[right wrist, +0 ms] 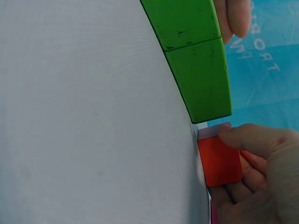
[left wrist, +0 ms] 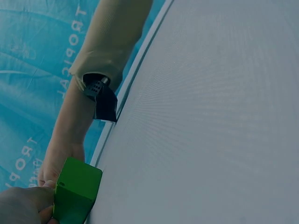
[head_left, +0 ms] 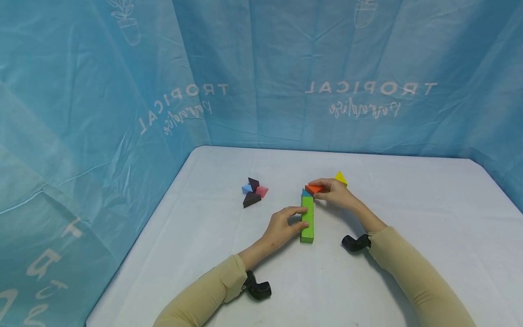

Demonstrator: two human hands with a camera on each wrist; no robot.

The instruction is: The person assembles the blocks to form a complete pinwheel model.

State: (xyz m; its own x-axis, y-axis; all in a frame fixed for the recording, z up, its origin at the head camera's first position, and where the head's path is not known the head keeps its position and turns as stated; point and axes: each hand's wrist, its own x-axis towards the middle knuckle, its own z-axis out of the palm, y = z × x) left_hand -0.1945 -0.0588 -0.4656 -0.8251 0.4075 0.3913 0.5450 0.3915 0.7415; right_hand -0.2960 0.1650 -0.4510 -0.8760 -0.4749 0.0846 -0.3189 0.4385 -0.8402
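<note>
Two green blocks lie end to end as one long bar, their seam showing in the right wrist view. My left hand is at the bar's left side, with thumb and forefinger spread along it, fingertips touching it. A blue triangular block sits at the bar's far end. Beside it, my right hand pinches an orange triangular block between thumb and fingers. From the right wrist, the orange block shows a square face, close past the green end.
Just beyond my right hand stands a yellow triangular block. To the left is a loose cluster: dark brown triangular blocks, a light blue one and a pink one. A blue printed curtain hangs around the white table.
</note>
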